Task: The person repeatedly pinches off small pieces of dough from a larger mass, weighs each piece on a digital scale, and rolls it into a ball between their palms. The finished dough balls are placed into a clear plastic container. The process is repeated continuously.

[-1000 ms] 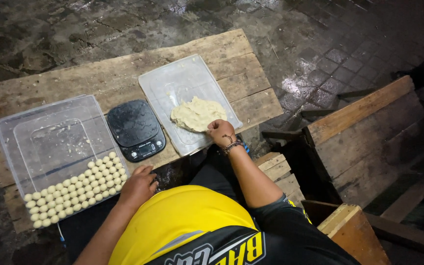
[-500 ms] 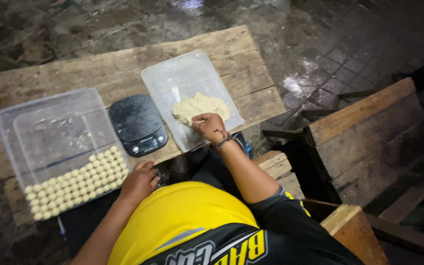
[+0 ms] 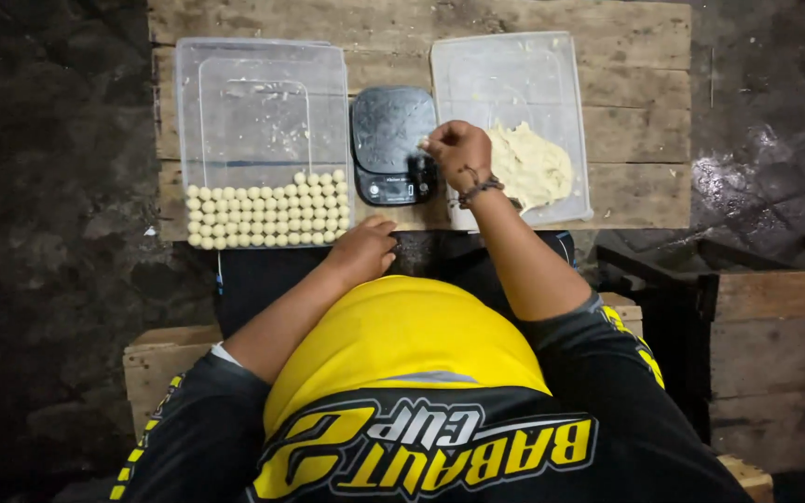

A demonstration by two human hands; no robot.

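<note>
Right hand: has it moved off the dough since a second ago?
Yes. The right hand has moved left off the dough mass, and now sits over the right edge of the black scale, pinching a small piece of dough.

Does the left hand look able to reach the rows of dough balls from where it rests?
Probably yes: the left hand rests at the table's near edge, right beside the dough balls in the open clear tray, with nothing between.

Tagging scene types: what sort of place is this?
Likely an informal outdoor food-prep spot: rough wooden plank bench on wet dark paving, small black digital kitchen scale, clear plastic tray holding rows of pale dough balls.
</note>
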